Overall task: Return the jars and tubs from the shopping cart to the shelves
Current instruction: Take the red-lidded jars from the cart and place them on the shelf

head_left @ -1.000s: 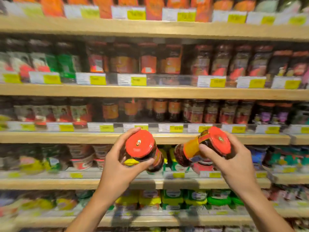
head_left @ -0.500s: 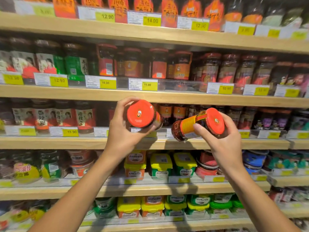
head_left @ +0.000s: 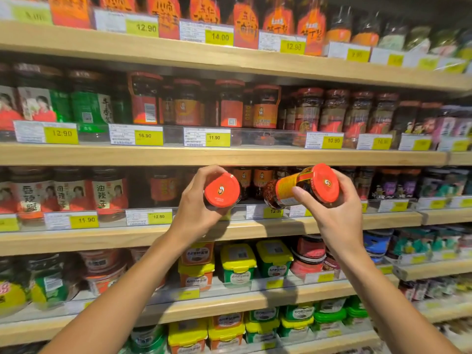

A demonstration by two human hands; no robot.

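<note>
Each hand holds a glass jar of dark chilli sauce with a red lid. My left hand (head_left: 196,208) grips the left jar (head_left: 222,190), its lid facing me, level with the third shelf (head_left: 102,236). My right hand (head_left: 337,213) grips the right jar (head_left: 304,187), tilted with its lid to the right and its yellow-orange label showing. Both jars hover in front of a row of similar jars (head_left: 251,180) standing on that shelf, without touching them. The shopping cart is out of view.
Wooden shelves run across the whole view. Larger red-lidded jars (head_left: 229,103) fill the shelf above, behind a clear rail with price tags (head_left: 207,137). Yellow-lidded tubs (head_left: 238,261) and red tubs (head_left: 309,254) sit on the shelf below my hands.
Both hands have risen with their jars from the level of the tub shelf up to the third shelf. The camera has tilted upward with them.
</note>
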